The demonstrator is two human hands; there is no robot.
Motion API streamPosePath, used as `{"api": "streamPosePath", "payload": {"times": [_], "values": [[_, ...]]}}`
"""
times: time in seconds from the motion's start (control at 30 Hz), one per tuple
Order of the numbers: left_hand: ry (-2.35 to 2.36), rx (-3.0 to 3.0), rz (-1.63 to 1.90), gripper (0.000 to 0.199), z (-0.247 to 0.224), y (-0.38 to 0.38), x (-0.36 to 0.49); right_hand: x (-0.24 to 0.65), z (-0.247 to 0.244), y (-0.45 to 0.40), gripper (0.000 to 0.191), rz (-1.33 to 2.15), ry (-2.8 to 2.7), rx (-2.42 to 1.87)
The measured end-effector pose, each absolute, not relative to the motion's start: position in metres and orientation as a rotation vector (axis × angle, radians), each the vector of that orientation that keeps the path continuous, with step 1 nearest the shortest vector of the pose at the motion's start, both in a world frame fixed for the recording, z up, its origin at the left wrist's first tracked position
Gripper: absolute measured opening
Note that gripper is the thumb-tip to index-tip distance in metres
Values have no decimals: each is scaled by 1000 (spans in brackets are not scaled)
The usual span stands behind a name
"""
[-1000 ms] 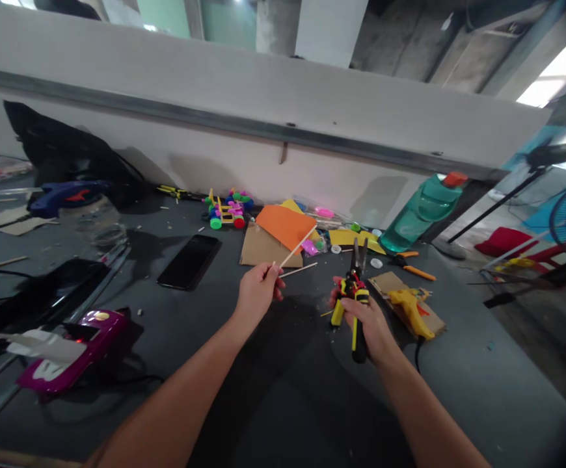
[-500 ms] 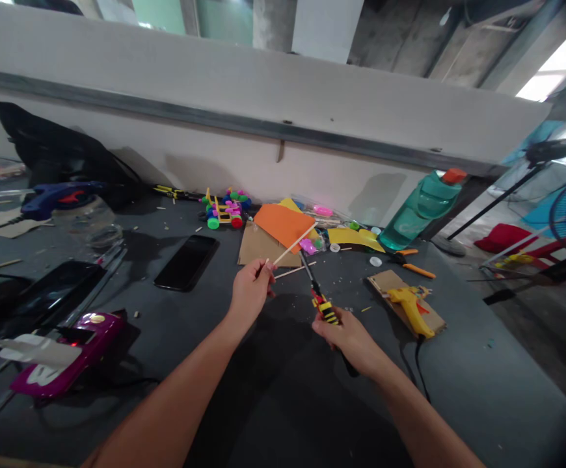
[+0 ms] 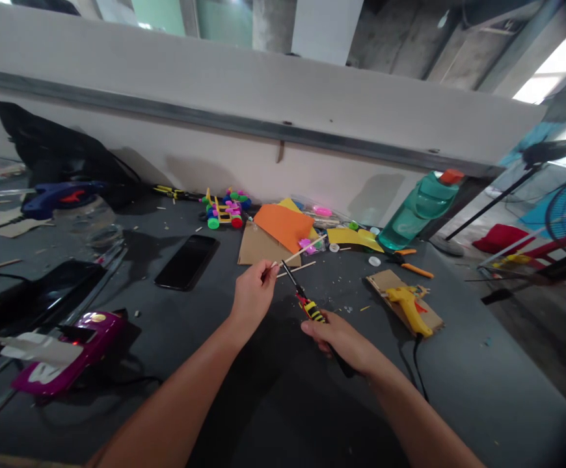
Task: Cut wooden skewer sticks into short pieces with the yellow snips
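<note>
My left hand [image 3: 255,292] is closed, thumb and fingers pinching a thin wooden stick [image 3: 307,249] that points up and to the right. In my right hand [image 3: 339,338] is a utility knife [image 3: 311,311] with a yellow-and-black striped grip, a red part and a long, narrow dark blade. The blade's tip is at the stick, just right of my left fingertips; whether it touches cannot be made out. Another wooden stick [image 3: 296,270] lies on the table below the held one. Beyond my hands, orange paper [image 3: 285,224] rests on brown cardboard [image 3: 254,246].
A black phone [image 3: 187,262] lies left, near a magenta power strip [image 3: 75,354]. To the right are a yellow glue gun [image 3: 412,309] on cardboard, orange-handled pliers [image 3: 412,263] and a green bottle [image 3: 414,214]. A colourful toy car [image 3: 224,209] stands by the wall.
My right hand has moved slightly left, bringing the knife's tip to the stick near my left fingers. The stick has tilted lower and shifted right.
</note>
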State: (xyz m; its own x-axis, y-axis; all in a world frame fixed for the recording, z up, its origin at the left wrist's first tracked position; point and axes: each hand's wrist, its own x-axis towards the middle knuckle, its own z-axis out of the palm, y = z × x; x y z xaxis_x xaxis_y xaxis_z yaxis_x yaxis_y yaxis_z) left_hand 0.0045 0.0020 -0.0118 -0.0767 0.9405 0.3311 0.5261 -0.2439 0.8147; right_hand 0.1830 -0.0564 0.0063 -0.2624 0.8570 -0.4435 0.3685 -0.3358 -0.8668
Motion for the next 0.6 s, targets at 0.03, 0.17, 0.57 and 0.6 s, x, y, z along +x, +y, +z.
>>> {"api": "streamPosePath", "payload": {"times": [0.03, 0.17, 0.57, 0.6], "values": [[1574, 1771, 1271, 24, -12, 2, 5, 183, 6, -56, 25, 1636, -1485, -1582], [1580, 1785, 1264, 23, -12, 2, 5, 184, 4, -56, 24, 1646, -1477, -1561], [1613, 1888, 1261, 23, -8, 2, 5, 185, 4, -55, 24, 1671, -1496, -1547], [1616, 1895, 1258, 23, -8, 2, 4, 185, 4, -54, 24, 1674, -1493, -1548]]}}
